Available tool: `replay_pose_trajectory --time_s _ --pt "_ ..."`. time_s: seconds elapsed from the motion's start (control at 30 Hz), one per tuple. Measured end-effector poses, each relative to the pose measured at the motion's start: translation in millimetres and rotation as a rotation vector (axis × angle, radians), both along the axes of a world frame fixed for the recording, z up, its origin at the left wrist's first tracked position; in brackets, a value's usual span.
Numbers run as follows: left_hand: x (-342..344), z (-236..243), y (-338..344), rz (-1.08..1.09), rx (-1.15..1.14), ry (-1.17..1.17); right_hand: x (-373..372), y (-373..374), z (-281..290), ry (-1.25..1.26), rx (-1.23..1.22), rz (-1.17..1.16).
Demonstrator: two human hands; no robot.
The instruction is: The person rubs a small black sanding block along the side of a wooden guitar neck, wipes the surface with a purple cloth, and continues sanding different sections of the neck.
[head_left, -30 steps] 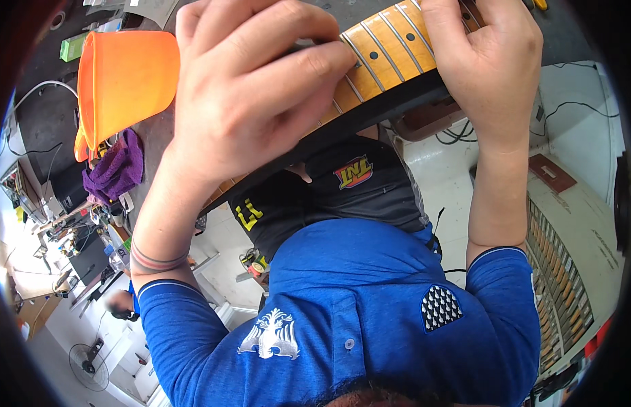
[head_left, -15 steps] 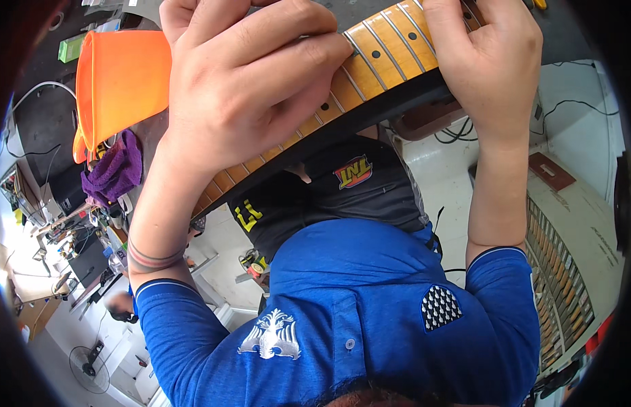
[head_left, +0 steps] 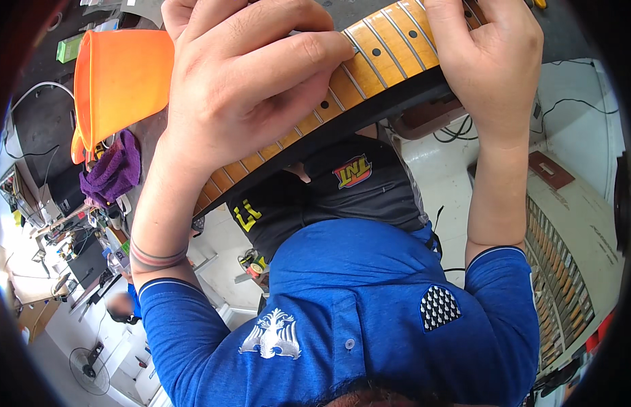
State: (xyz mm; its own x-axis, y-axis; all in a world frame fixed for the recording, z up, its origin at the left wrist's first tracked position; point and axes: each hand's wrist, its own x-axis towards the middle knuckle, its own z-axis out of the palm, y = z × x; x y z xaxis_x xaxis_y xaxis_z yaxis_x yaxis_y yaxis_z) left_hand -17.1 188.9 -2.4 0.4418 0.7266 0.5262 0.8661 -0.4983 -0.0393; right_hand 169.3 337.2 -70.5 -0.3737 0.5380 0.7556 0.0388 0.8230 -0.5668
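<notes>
A guitar neck (head_left: 368, 68) with a glossy amber fretboard, metal frets and dark dot markers slants across the upper middle, rising to the right. Over its middle, my left hand (head_left: 241, 81) is closed, fingers curled and pressed together at a fret. A small sliver of something shows by its fingertips, too little to name. Further up the neck, my right hand (head_left: 495, 68) grips it, thumb lying along the fretboard and fingers bent. The upper edge of the picture cuts off those fingertips. The far ends of the neck are hidden or out of view.
An orange bucket (head_left: 122, 88) lies tipped on the dark bench left of my left hand. A purple cloth (head_left: 113, 169) hangs by it, near cluttered tools. A slotted rack of many pieces (head_left: 556, 278) stands at right. Another person (head_left: 122, 305) is far left, near a fan (head_left: 89, 370).
Both hands stay at nearly the same places on the neck. My left hand has shifted only very slightly, and the view has moved a little.
</notes>
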Motion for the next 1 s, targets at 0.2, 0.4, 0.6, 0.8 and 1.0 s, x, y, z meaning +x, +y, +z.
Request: replay_pose_trajectory --time_s 0.2,0.4,0.6,0.8,1.0 --pt "23.9 10.6 -12.3 0.082 -0.149 0.067 1.4 -6.1 8.9 0.046 -0.144 0.079" --pt "24.8 13.7 -15.1 0.086 -0.151 0.112 1.0 -5.6 7.9 0.026 -0.152 0.073" --pt "21.4 13.1 -14.4 0.117 -0.157 0.098 0.3 -6.3 8.1 0.036 -0.169 0.092" --pt "12.9 19.6 -5.1 0.098 -0.107 0.114 -0.2 0.4 2.2 -0.016 0.020 0.024" --pt "4.0 -0.7 0.1 -0.001 0.003 -0.009 -0.2 -7.5 11.7 0.024 -0.205 0.097"
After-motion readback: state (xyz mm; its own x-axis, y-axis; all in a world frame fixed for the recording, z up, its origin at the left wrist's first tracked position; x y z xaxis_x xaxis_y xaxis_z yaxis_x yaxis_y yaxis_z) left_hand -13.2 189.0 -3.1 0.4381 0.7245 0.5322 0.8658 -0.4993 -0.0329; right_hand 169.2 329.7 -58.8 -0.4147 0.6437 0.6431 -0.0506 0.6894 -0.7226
